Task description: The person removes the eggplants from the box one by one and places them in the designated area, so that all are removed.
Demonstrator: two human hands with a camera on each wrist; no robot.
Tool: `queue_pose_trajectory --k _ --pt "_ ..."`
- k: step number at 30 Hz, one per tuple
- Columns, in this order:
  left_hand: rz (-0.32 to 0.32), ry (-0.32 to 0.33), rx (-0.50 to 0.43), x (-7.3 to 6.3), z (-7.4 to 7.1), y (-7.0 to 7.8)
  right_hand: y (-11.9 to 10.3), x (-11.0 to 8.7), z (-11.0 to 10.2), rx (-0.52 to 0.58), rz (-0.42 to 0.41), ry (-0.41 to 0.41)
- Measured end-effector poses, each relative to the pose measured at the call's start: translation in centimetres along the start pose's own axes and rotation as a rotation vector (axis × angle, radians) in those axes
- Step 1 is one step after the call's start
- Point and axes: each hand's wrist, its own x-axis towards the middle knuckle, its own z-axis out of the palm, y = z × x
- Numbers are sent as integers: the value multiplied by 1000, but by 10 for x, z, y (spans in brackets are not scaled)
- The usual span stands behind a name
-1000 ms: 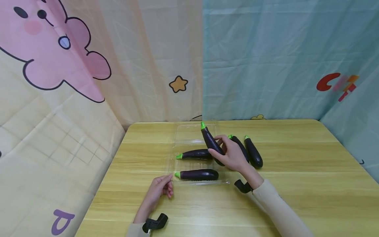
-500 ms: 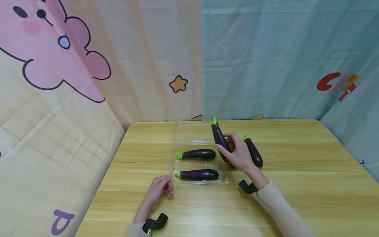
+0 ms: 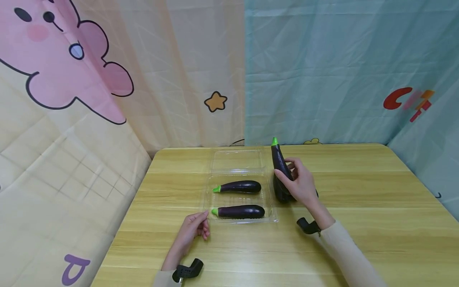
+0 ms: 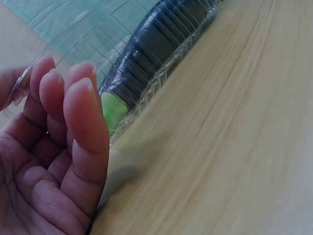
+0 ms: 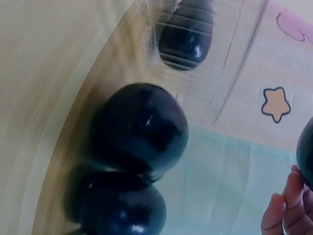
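My right hand (image 3: 300,181) holds a dark purple eggplant (image 3: 280,159), green stem end up and away, above the table right of a clear plastic clamshell box (image 3: 271,199). Under it shows another eggplant (image 3: 281,194), and a further one is mostly hidden behind the hand. In the right wrist view, the held eggplant (image 5: 305,154) is cut off at the edge, beyond two rounded eggplant ends. My left hand (image 3: 193,229) pinches the box's near-left corner between thumb and forefinger, its other fingers loosely curled. Two eggplants lie inside, a back one (image 3: 241,186) and a front one (image 3: 241,211).
The box's lid (image 3: 238,160) lies folded back toward the table's far edge. Everything stands on a wood-grain table (image 3: 358,223). Printed curtains (image 3: 322,79) hang right behind and beside it. Each wrist wears a black camera mount (image 3: 188,269).
My right hand has carried the held eggplant rightward, from over the box to above the eggplants on the table. The left hand keeps its place at the box corner.
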Motion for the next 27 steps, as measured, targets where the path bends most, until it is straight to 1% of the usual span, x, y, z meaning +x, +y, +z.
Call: queue_pose_trajectory --k 5,12,16,20,27 --pt "-13 15 0 0 1 1 8 0 -6 35 24 48" --pt "-17 18 1 0 1 0 16 0 -16 15 64 114" --pt "-13 16 3 0 0 0 16 -1 -21 13 103 143" --pt "-11 14 8 -1 0 1 18 -2 -26 -13 157 170" --pt "-6 6 11 0 0 0 26 -1 -36 -48 219 220"
